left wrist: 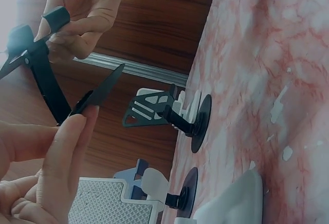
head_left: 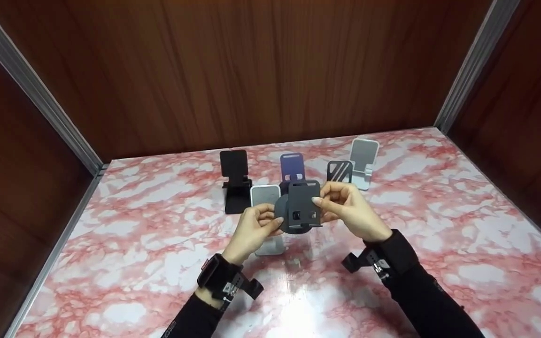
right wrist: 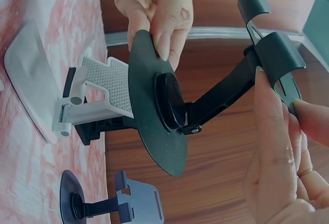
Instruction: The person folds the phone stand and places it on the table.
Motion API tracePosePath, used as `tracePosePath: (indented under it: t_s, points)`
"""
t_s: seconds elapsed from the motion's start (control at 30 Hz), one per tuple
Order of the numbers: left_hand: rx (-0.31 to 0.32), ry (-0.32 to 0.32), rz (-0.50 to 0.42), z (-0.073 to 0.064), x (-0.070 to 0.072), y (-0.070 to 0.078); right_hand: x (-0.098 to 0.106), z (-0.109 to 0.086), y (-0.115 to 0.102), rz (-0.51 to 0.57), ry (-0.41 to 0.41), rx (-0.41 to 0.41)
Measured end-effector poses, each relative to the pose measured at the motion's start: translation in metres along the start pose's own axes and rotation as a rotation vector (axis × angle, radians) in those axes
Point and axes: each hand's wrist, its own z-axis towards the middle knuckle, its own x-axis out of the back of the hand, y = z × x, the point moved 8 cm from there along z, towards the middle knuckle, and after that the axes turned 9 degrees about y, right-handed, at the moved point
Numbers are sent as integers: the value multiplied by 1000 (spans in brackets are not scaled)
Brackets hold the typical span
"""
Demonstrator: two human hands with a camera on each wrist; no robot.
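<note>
A dark grey phone stand point(head_left: 304, 199) is held up above the table between both hands. My left hand point(head_left: 253, 230) pinches the rim of its round base point(right wrist: 146, 95) between thumb and fingers. With thumb and fingertips, my right hand point(head_left: 356, 213) grips the side of the phone plate. In the right wrist view, a hinged arm point(right wrist: 221, 98) joins base and plate, and two curved lips point(right wrist: 280, 49) stick out from the plate. Just behind the left hand stands a white phone stand point(head_left: 266, 193) with a grey textured face, partly hidden by that hand.
Farther back on the marbled pink-and-white table point(head_left: 158, 272) are a black stand point(head_left: 234, 164), a purple stand point(head_left: 292, 163), a slotted black stand point(head_left: 339, 170) and another white stand point(head_left: 363, 157). Wood-look panels point(head_left: 270, 70) enclose the back and sides.
</note>
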Motion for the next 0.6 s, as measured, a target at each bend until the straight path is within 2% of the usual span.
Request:
tracePosePath:
  t_s: [0.3, 0.6]
  points:
    - [-110, 28, 56, 1, 0, 6, -1, -1, 0, 7, -49, -11]
    - [-194, 42, 99, -1, -1, 12, -1, -2, -3, 30, -98, -10]
